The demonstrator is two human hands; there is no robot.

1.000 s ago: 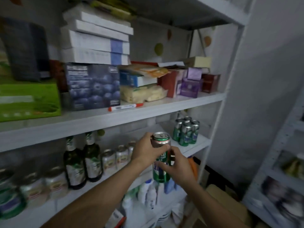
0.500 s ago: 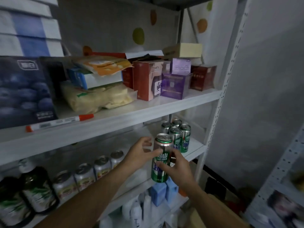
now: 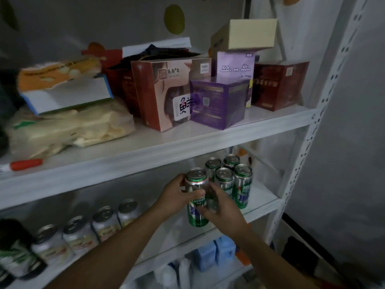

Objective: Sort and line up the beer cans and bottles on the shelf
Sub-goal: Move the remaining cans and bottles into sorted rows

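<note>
**Visibility limits.** The view is dim and blurred toward the left edge. A dark bottle [image 3: 16, 253] is cut off at that edge and its label cannot be read. A marker [image 3: 25, 164] with a red cap is also cut off there. Below the middle shelf [image 3: 262, 195], only blue packs [image 3: 216, 250] can be made out; the rest is blurred. Fingers cover the middle of the green can [image 3: 196, 183]. It cannot be determined whether its base touches the middle shelf.

**Hands.** The left hand [image 3: 176, 198] grips the upper part of the green can from the left, fingers curled round it. The right hand [image 3: 224, 207] grips its mid-body from the right. The can is upright, just left of a block of 4 green cans [image 3: 224, 181] at the right end of the middle shelf. A row of 4 silver cans [image 3: 105, 223] stands further left, well apart.

**Shelving and room.** The upper shelf [image 3: 145, 157] carries boxes [image 3: 216, 103] and a pale bag [image 3: 68, 130]. A perforated white upright [image 3: 308, 132] bounds the unit. A grey wall [image 3: 343, 153] lies to the right.
</note>
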